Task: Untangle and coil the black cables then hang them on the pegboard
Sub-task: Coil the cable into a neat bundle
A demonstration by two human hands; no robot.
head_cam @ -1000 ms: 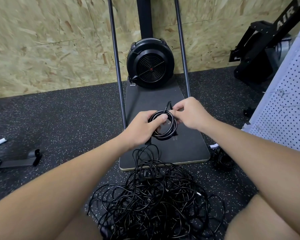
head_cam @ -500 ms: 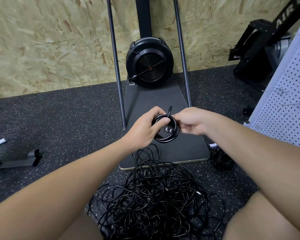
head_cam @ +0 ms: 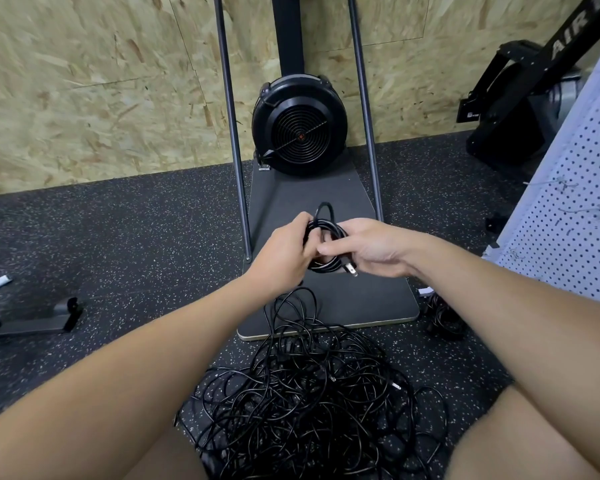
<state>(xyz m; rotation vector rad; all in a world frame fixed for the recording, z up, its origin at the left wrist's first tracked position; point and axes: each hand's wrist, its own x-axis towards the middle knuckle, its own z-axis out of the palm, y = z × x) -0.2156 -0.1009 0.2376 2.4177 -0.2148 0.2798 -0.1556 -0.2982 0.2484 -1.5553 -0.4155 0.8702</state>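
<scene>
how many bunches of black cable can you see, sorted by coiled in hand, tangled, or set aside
Coiled, held in both hands: 1, the coil, gripped by left hand and right hand
Tangled on floor: 1, the big pile
Set aside: 1, the small bundle
Total: 3

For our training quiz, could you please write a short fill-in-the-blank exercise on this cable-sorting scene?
1. Both the left hand and the right hand grip a small coiled black cable whose metal-pronged ____ sticks out below.
2. The big tangled heap of black cables lies on the speckled ____.
3. The white perforated pegboard stands to the person's ____.

Missing words: plug; floor; right
</scene>
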